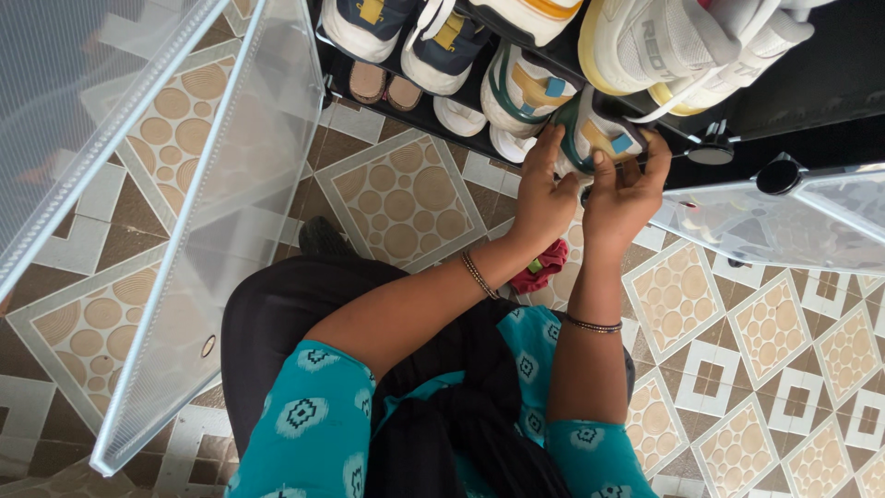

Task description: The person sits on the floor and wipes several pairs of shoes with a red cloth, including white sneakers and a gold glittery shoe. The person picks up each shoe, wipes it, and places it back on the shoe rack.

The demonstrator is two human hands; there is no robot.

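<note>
1. We see teal patterned sleeves (pixel 309 429) nearest us, above a brown and cream tiled floor (pixel 401 198).
2. Our left hand (pixel 542 198) and right hand (pixel 625 194) both close around a white sneaker with green and yellow trim (pixel 590 129), fingers curled on its heel.
3. The sneaker sits at the front edge of a black shoe rack shelf (pixel 442 120), among other pale sneakers (pixel 516 88).
4. Translucent white plastic doors (pixel 221 221) hang open at left.
</note>
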